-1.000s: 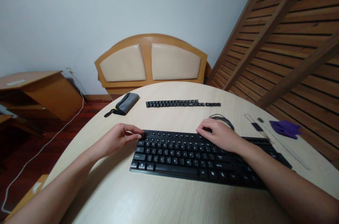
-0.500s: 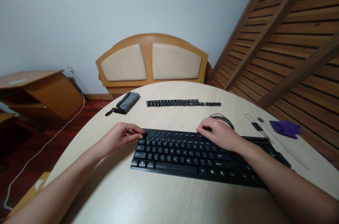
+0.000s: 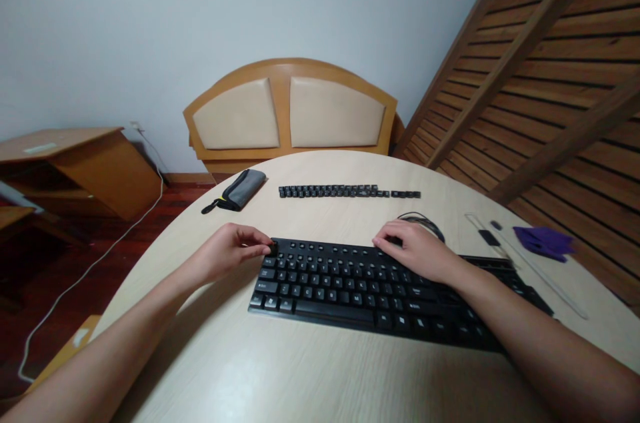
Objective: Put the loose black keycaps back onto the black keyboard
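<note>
A black keyboard (image 3: 320, 309) lies on the round table, its top rows showing bare key posts where keycaps are off. At its far left corner my left hand (image 3: 235, 246) is closed in a pinch, thumb and index finger on a small black keycap (image 3: 273, 249). My right hand (image 3: 413, 248) lies over the far edge of the keyboard, right of the middle, fingers curled round that edge; its fingertips are partly hidden. Loose black keycaps (image 3: 327, 191) stand in rows behind the keyboard.
A grey zip pouch (image 3: 245, 189) lies at the table's far left. Behind my right hand is a coiled black cable (image 3: 425, 223). To the right are a wire keycap puller (image 3: 489, 237), a white stick-like tool (image 3: 550, 283) and a purple cloth (image 3: 544, 243).
A dark keycap now shows at my left fingertips, on the keyboard's corner. My left hand has shifted very slightly; my right hand stays put. The whole view has moved a little.
</note>
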The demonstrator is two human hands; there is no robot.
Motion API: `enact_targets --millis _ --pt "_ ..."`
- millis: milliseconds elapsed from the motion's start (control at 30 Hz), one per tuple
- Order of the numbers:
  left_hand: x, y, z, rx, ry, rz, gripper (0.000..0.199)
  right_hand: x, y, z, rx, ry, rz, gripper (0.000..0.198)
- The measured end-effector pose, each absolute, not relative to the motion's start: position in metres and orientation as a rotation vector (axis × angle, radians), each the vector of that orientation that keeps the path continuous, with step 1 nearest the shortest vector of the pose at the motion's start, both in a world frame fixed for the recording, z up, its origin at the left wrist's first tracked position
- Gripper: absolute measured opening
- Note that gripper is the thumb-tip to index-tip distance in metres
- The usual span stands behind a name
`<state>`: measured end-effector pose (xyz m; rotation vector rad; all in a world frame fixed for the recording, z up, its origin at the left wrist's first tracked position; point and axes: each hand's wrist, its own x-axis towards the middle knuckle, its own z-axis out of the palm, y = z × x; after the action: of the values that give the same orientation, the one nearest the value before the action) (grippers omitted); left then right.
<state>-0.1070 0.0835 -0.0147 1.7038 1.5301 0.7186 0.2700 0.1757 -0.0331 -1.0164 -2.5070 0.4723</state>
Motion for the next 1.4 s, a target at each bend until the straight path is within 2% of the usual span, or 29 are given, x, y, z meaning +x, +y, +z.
enact_targets --millis 233,500,700,1067,1400 --pt "-0.108 0.083 -0.016 1.710 1.518 0.744 0.024 0.270 0.176 -0.033 -1.025 -2.510 0.477 0.026" --pt "-0.104 0.076 -0.008 2.024 1.523 0.660 0.021 0.269 0.176 -0.032 -1.018 -2.510 0.465 0.026" --pt "-0.104 0.080 -0.011 1.794 1.493 0.718 0.019 0.269 0.176 -0.033 -1.020 -2.504 0.462 0.026" --pt "-0.099 0.084 -0.019 1.496 1.519 0.797 0.029 0.269 0.175 -0.032 -1.026 -2.517 0.474 0.026" --pt "-0.098 0.087 -0.016 1.486 1.600 0.799 0.026 0.269 0.175 -0.032 -1.032 -2.517 0.472 0.026"
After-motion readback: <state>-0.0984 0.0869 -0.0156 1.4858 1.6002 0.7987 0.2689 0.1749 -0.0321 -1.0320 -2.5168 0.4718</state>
